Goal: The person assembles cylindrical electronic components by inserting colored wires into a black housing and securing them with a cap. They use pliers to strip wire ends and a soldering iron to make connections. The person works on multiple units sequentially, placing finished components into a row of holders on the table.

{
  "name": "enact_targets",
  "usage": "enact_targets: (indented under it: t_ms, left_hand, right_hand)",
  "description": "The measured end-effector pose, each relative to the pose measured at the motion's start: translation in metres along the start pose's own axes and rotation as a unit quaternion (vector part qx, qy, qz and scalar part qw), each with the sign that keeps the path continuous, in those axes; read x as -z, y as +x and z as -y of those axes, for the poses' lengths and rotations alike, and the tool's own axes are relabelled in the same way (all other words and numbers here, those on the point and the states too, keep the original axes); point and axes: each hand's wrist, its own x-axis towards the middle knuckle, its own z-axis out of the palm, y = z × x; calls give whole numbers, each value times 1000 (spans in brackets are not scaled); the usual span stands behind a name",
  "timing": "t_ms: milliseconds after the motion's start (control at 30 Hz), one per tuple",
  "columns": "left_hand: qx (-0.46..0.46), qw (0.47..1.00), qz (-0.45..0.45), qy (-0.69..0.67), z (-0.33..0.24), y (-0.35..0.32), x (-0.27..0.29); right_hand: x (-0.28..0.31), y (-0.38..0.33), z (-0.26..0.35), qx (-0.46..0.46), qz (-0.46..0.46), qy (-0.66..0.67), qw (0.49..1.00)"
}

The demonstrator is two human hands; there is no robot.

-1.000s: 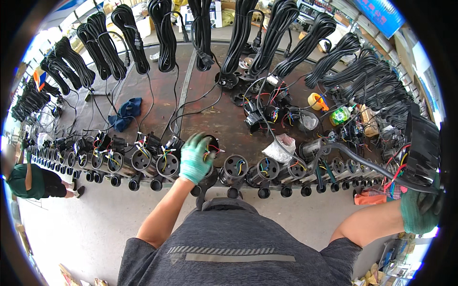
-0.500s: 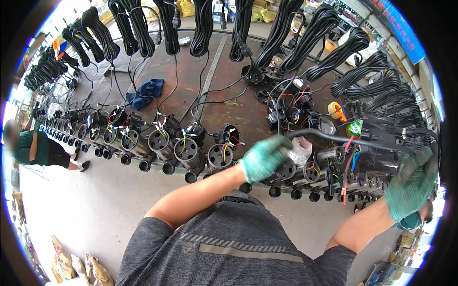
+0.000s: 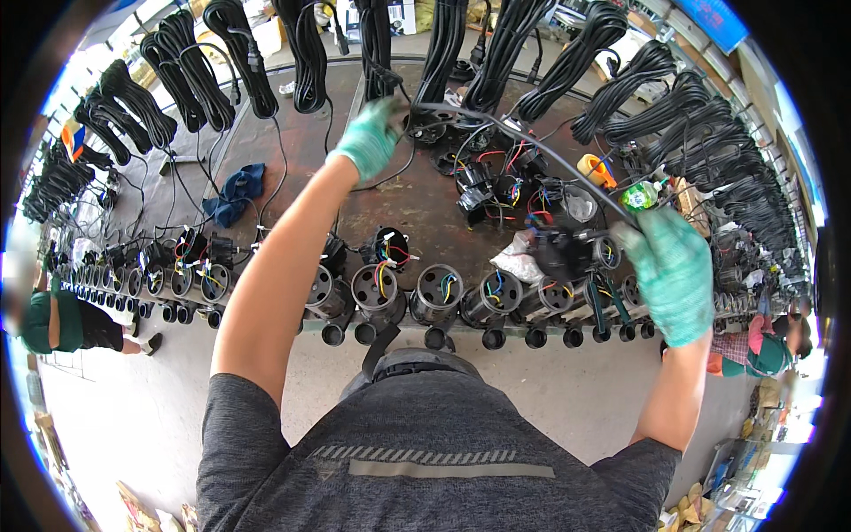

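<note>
A black cable (image 3: 550, 146) stretches in an arc over the table between my gloved hands. My left hand (image 3: 370, 140), reaching far out beside the hanging cable bundles, has its slightly blurred fingers closed at the cable's far end. My right hand (image 3: 671, 275) is closed on the near end, fingers pointing left. By its fingertips is a blurred black part (image 3: 563, 254); whether it joins the cable I cannot tell. Below lies a row of dark cylindrical housings (image 3: 437, 295), with coloured wires coming out of several. Green-handled pliers (image 3: 605, 297) rest among the housings left of my right hand.
Bundled black cables (image 3: 306, 58) hang along the table's far edge. On the table are a blue cloth (image 3: 238, 193), an orange tape roll (image 3: 596, 170), a white plastic bag (image 3: 517, 259) and wired black parts (image 3: 476, 186). Another person (image 3: 66, 310) stands at left, another (image 3: 769, 350) at right.
My left hand has moved away and to the left, toward the hanging bundles. My right hand has come inward from the right, and the cable now spans higher across the table.
</note>
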Motion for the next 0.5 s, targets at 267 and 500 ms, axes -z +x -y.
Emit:
enact_targets:
  t_ms: [267, 500]
  left_hand:
    - [150, 799, 147, -564, -147, -111, -15]
    - [170, 755, 224, -592, -167, -154, 0]
  right_hand:
    - [-113, 39, 23, -261, 59, 612, 744]
    - [-214, 67, 35, -360, 59, 790, 493]
